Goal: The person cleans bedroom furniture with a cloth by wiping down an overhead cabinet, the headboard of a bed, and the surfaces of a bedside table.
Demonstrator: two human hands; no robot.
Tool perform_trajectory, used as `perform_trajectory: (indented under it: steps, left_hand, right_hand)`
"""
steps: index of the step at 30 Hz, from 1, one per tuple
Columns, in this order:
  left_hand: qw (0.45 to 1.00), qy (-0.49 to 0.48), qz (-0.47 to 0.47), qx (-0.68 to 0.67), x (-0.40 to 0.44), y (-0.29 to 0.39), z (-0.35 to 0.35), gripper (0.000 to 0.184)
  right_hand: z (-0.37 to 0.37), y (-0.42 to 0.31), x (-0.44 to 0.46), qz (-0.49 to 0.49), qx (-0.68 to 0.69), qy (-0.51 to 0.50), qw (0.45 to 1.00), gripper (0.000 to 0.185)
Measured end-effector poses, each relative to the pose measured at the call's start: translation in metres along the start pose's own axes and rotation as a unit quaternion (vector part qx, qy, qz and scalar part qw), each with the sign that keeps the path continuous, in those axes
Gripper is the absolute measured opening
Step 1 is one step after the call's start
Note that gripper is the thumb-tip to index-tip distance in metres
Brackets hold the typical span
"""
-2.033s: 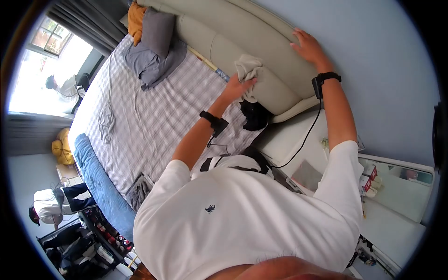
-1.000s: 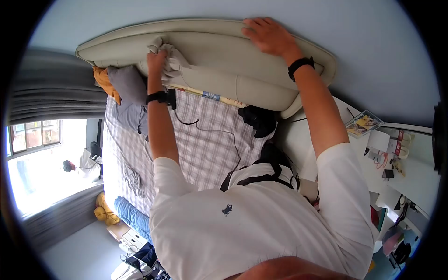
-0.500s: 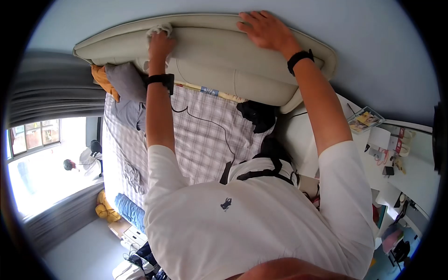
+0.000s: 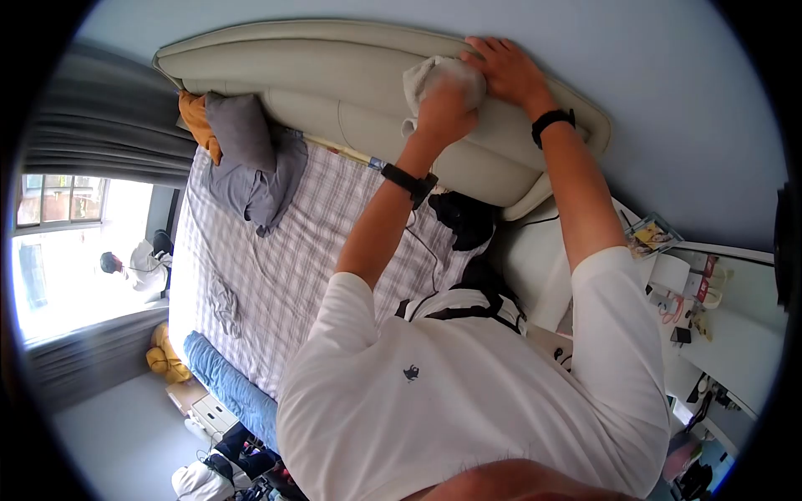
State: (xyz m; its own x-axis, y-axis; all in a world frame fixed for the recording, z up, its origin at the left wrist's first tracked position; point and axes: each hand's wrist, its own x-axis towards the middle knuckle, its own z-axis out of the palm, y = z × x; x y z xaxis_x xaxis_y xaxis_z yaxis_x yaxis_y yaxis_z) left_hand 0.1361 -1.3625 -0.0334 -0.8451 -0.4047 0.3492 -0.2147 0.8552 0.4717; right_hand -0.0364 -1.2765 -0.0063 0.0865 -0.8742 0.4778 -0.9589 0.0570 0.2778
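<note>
The beige padded headboard [image 4: 301,75] runs across the top of the bed. My left hand [image 4: 449,108] presses a pale, bunched cloth [image 4: 424,83] against its front, the fingers blurred by motion and partly covered by the cloth. Close by on the right, my right hand [image 4: 508,71] lies spread on the headboard's top edge, holding nothing. Below my left forearm, a black item [image 4: 461,221] rests on the checked bed sheet [image 4: 334,192] near the headboard's right end.
Grey [image 4: 241,129] and orange [image 4: 199,121] pillows lie at the bed's far left, beside grey fabric [image 4: 259,188]. A blue rolled cover [image 4: 230,384] lines the foot. A white desk [image 4: 735,334] with small items stands right. A person [image 4: 142,269] is by the window.
My left hand and the cloth have swept right along the headboard, from near the pillows to beside my right hand. The camera view has turned slightly. My right hand stays on the top edge.
</note>
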Motion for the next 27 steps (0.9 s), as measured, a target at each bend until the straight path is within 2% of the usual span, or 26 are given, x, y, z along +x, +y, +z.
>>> perform_trajectory:
  steps: [3, 5, 7, 9, 11, 15, 17, 18, 19, 21, 23, 25, 26, 27]
  left_hand:
    - [0.997, 0.011, -0.006, -0.075, -0.010, -0.019, 0.004, 0.049]
    - [0.992, 0.074, -0.035, -0.097, -0.020, -0.038, -0.003, 0.054]
    - [0.978, 0.060, -0.163, -0.112, -0.022, -0.070, -0.026, 0.066]
    - [0.939, 0.267, -0.180, -0.125, -0.024, -0.126, -0.032, 0.068]
    - [0.908, 0.373, -0.159, -0.104, -0.014, -0.149, -0.068, 0.071]
    - [0.927, 0.328, -0.183, -0.014, 0.008, -0.186, -0.096, 0.071]
    - [0.978, 0.092, -0.183, 0.044, 0.024, -0.227, -0.071, 0.071]
    - [0.968, 0.103, -0.136, 0.184, 0.025, -0.196, -0.056, 0.068]
    - [0.968, 0.101, -0.135, 0.184, 0.025, -0.174, -0.050, 0.068]
    - [0.948, 0.093, -0.221, 0.211, 0.029, -0.145, -0.045, 0.068]
    - [0.946, 0.088, -0.209, 0.233, 0.028, -0.128, -0.044, 0.064]
    - [0.956, 0.070, -0.151, 0.243, 0.022, -0.109, -0.048, 0.048]
    - [0.955, 0.070, -0.152, 0.245, 0.021, -0.099, -0.048, 0.048]
    - [0.956, 0.059, -0.122, 0.259, 0.019, -0.087, -0.045, 0.046]
  right_hand:
    - [0.000, 0.002, 0.001, 0.004, 0.016, 0.005, 1.000, 0.038]
    - [-0.002, 0.003, 0.001, 0.004, 0.026, 0.013, 1.000, 0.038]
    - [-0.008, -0.001, 0.000, 0.000, 0.004, 0.014, 1.000, 0.037]
    - [-0.008, -0.002, 0.001, 0.004, -0.023, 0.005, 1.000, 0.036]
    - [-0.005, -0.003, 0.000, 0.002, -0.045, -0.004, 0.999, 0.035]
    - [-0.002, -0.003, -0.001, 0.004, -0.041, -0.009, 0.999, 0.035]
    - [0.000, -0.002, -0.001, 0.003, -0.042, -0.015, 0.999, 0.035]
    - [0.001, -0.001, -0.001, -0.007, -0.051, 0.014, 0.999, 0.036]
    - [0.003, -0.001, -0.002, -0.016, -0.060, 0.043, 0.997, 0.037]
    - [0.003, -0.001, -0.002, -0.012, -0.053, 0.040, 0.998, 0.038]
    - [0.000, -0.003, -0.002, -0.008, -0.045, 0.035, 0.998, 0.038]
    - [-0.003, -0.004, 0.002, 0.004, -0.034, -0.022, 0.999, 0.038]
    - [0.001, -0.002, 0.002, 0.003, -0.032, -0.020, 0.999, 0.038]
    - [0.007, 0.001, 0.001, -0.019, -0.002, 0.046, 0.999, 0.031]
